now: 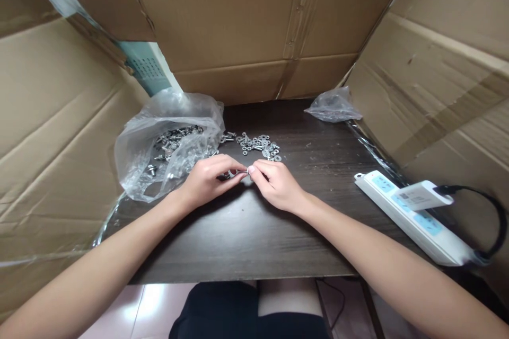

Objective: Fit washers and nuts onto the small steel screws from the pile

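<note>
Head view, looking down at a dark wood-grain table (246, 233) walled in on the left, right and far sides by cardboard sheets (59, 132).

Both hands meet at the middle of the table. Left hand (207, 180) has fingers curled, thumb and forefinger pressed together on a small metal fastener (234, 172). Right hand (276, 183) comes in from the right, its fingertips (251, 169) pinching the other end of the same piece. The fastener sits between the two hands, just above the tabletop; too small to tell bolt from nut, or whether it is one part or two.

Just beyond the hands, a loose scatter of nuts and washers (260, 145) lies on the table, a few bolts at its left edge.

Far left: a clear plastic bag (167, 143), crumpled and open, with more metal hardware (175, 137) inside. The bag lies just beside the left hand; cannot tell if they touch.

Far right, against the cardboard: a second, smaller plastic bag (333, 106), crumpled, well apart from the hands.

Near right edge: a white power strip (413, 222) lying at an angle, a white adapter (423, 196) plugged into it, a black cable (497, 222) looping off to the right.

Near edge, below the table: the person's lap in dark clothing (238, 312), pale floor on either side.
</note>
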Demonstrator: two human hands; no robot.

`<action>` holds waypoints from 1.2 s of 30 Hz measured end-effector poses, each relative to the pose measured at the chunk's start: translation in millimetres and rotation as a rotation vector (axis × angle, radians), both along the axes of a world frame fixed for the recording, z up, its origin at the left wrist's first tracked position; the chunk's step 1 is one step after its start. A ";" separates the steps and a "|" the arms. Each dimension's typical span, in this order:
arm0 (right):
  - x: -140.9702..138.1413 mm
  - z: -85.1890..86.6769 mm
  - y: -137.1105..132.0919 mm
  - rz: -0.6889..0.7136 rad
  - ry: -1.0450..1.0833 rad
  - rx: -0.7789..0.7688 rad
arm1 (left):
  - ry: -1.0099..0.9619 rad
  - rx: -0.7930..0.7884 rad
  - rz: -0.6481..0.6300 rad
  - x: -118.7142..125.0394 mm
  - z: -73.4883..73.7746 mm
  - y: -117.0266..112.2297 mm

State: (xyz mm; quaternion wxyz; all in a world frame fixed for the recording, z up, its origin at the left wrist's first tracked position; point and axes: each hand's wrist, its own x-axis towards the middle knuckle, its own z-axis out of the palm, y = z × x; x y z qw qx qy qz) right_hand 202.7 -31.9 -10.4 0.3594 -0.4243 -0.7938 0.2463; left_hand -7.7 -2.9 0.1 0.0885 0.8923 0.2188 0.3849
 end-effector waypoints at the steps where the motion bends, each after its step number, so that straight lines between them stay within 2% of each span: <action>1: -0.1 0.3 -0.2 -0.003 0.004 -0.005 | -0.001 0.005 0.004 0.3 0.3 -0.3; 7: -0.7 5.4 -6.0 -0.031 0.053 -0.024 | -0.006 0.017 0.052 0.7 2.5 -1.2; 14: -2.6 1.3 -5.2 0.027 0.059 -0.023 | 0.005 -0.004 0.033 1.1 -0.7 -1.4; 19: -4.9 -0.5 -6.4 0.011 0.069 -0.047 | -0.023 0.038 0.019 1.7 1.0 -1.7; 27: -0.8 7.8 -8.0 -0.003 0.049 -0.014 | -0.047 0.015 0.035 3.7 2.9 -3.7; 36: -1.8 4.4 -5.5 -0.006 0.090 -0.059 | -0.039 0.035 0.024 2.7 7.0 -4.4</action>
